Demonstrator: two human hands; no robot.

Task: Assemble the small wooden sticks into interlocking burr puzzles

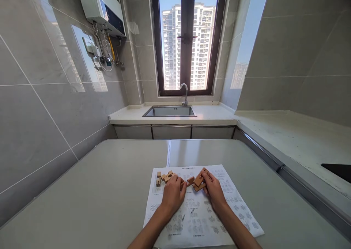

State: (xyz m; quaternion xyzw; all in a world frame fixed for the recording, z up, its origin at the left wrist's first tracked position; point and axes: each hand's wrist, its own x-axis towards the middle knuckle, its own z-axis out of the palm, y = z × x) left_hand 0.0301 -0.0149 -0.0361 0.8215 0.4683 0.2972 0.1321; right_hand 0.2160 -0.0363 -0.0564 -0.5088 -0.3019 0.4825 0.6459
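A printed instruction sheet (203, 219) lies on the grey table (104, 190) in front of me. My right hand (213, 189) is closed on a cluster of joined wooden puzzle pieces (199, 181) resting on the sheet. My left hand (172, 193) lies beside it, fingers curled around one wooden piece (189, 181) that points toward the cluster. Loose wooden pieces (164, 177) lie on the sheet just left of my left hand.
Beyond the table runs a white counter with a steel sink (169, 111) and a tap (185, 92) under a window. A water heater (102, 7) hangs on the left tiled wall. A counter (296, 139) runs along the right, with a dark cooktop corner (338, 170).
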